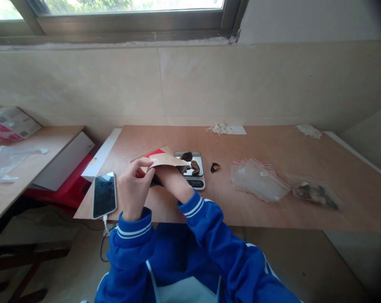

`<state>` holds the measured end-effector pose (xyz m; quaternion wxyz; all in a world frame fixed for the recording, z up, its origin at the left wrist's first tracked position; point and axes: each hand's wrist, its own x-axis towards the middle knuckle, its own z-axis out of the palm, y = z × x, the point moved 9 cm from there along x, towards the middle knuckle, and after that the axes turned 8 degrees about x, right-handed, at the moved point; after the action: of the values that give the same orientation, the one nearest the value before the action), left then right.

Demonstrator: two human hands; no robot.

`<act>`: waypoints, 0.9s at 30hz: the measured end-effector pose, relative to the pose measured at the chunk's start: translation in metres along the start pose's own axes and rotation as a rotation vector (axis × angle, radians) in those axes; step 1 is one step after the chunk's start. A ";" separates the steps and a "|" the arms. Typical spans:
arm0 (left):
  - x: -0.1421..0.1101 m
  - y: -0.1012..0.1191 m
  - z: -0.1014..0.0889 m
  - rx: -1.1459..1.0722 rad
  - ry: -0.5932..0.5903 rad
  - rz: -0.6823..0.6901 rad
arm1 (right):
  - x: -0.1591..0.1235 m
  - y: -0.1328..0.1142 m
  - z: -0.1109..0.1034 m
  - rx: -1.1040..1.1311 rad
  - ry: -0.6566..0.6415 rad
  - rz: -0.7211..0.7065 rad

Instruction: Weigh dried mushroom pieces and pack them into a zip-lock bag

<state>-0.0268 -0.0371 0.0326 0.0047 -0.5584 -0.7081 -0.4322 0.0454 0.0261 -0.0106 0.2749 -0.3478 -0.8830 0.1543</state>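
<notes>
1. Paper bag [165, 160], brown kraft with a red patch showing at its upper edge, held just left of frame centre, above the near part of the surface [272, 210].
2. Wooden surface spanning the middle of the frame from left of centre to the right edge, tiled wall behind, window frame along the top.
3. Left hand [134, 189], in a blue sleeve with white stripes, pinching the near left edge of the paper bag between thumb and fingers; grip grasping the bag.
4. Right hand [170, 179] pushed into the mouth of the paper bag, fingers hidden inside; grip cannot be told.
5. Stack of clear zip bags [258, 179] with red seal lines, right of centre, lying flat.
6. Filled zip bag [315, 192] holding dark pieces, further right, just beside the stack.
7. Phone [104, 195], screen dark, at the left edge of the surface, white cable hanging from its near end.
8. Small scale [193, 168] just behind the hands, dark pieces lying on its shiny plate.
9. Single dark piece [215, 167] on the bare wood, just right of the scale.
</notes>
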 end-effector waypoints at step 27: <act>0.097 -0.031 -0.014 0.073 0.235 0.037 | -0.193 0.088 -0.032 1.346 0.567 0.669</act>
<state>-0.0945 0.0305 0.0705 0.1158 -0.5162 -0.7076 -0.4685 0.2281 -0.0439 -0.0983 0.5787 -0.3796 -0.3458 0.6335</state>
